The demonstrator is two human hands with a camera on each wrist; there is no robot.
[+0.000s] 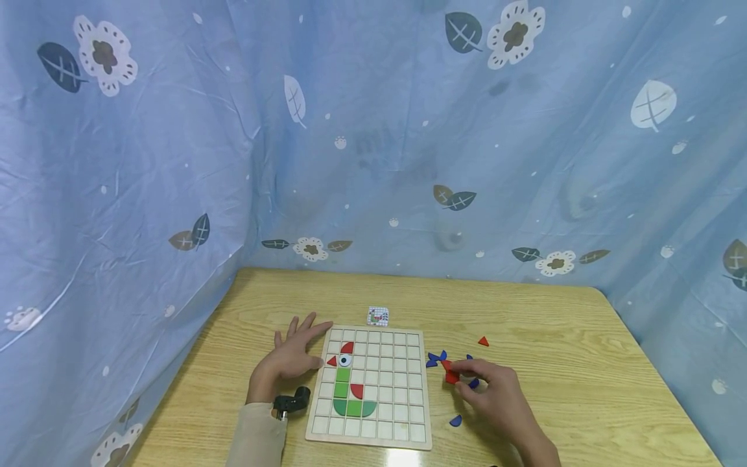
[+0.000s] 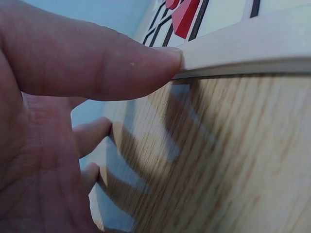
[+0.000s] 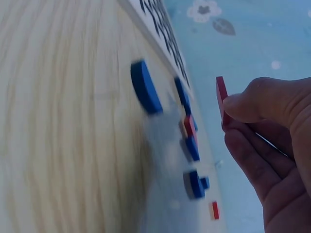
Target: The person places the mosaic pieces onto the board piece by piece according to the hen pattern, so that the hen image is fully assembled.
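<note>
Though it looks thin, the pinched piece is plain red.

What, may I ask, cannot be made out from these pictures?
Card, head view: printed details too small.
Held red piece, right wrist view: partly hidden by the thumb of the right hand.
Board, left wrist view: cut off by the top and right edges.

The card is too small to read; wrist views crop the board.
</note>
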